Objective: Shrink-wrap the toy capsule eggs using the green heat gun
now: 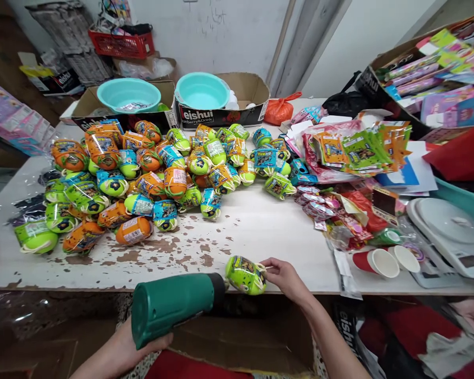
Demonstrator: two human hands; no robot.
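Note:
My left hand [144, 348] is wrapped around a green heat gun [174, 302], whose body hides most of the fingers. The black nozzle [218, 287] points right, close to one end of a lime-green plastic egg [244, 276]. Clear film and a printed label cover this egg, which sits at the table's front edge. At its other end my right hand [286, 278] pinches the pale cord between thumb and fingers.
Many wrapped green and orange eggs [150, 184] are heaped across the table [253, 231]. Behind them, two turquoise basins [203, 90] rest on cartons. Snack packets [355, 150], paper cups [381, 263] and a white scale [450, 226] crowd the right side. Below the front edge is an open cardboard box [240, 334].

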